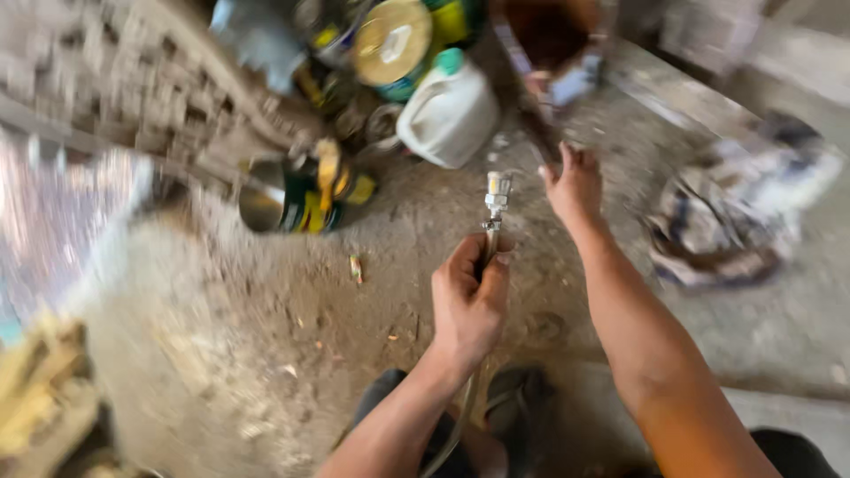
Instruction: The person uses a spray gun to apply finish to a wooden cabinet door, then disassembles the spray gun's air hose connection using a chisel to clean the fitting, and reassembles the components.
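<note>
The left hand (469, 305) is closed in a fist around a grey flexible hose with a metal end fitting (496, 202). The hose passes through the fist; the fitting projects above the thumb side of the hand, and the hose body trails down below the wrist toward the person's dark-clad legs (416, 416). The fitting stands roughly upright, tilted slightly to the right.

The right hand (574, 184) is extended forward, beyond and to the right of the left hand. It lies just beside the fitting, on its right, without touching it. Its fingers reach toward a dark, blurred object; whether they grip it, or how far they are spread, cannot be told.

Ahead of both hands, a white plastic jug with a green cap (450, 108) lies on the dirt floor (354, 336). Forward and left of the left hand lies an overturned metal can with a green and yellow label (297, 202). To the right of the right hand, well apart, lies a crumpled heap of cloth (735, 217). The left edge of the view is heavily blurred.
</note>
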